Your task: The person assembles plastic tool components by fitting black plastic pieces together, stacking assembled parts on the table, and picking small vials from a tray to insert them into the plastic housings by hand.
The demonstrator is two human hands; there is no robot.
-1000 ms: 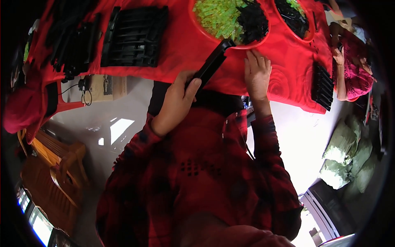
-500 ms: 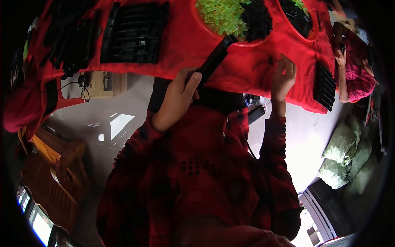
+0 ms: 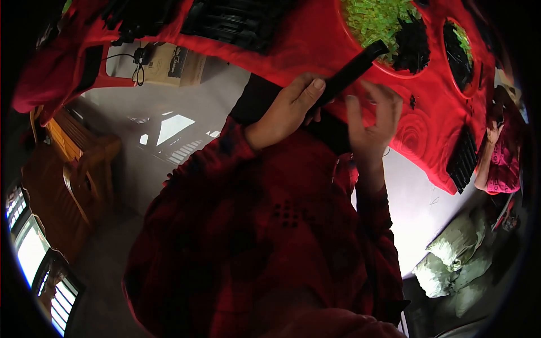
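My left hand (image 3: 290, 107) is closed around the lower end of a long black plastic bar (image 3: 356, 69), thumb on top. The bar tilts up to the right over the edge of the red-covered table (image 3: 315, 34). Just right of it is my right hand (image 3: 378, 115), its fingers curved, apart and blurred by motion. I see nothing between them. Beyond the bar's tip, a round red tray (image 3: 343, 23) holds yellow-green translucent pieces (image 3: 372, 19) and small black parts (image 3: 413, 45).
More black bars lie in a row (image 3: 231, 22) at the far left and in a stack (image 3: 463, 160) at the table's right corner. A second tray (image 3: 472, 94) stands right. A co-worker in pink (image 3: 501, 166) sits beyond. Pale sacks (image 3: 451, 256) and a wooden chair (image 3: 84, 169) flank me.
The view has swung, shifting the table up and right. My right hand has come in close to the black bar and its fingers have spread. The left hand keeps its hold.
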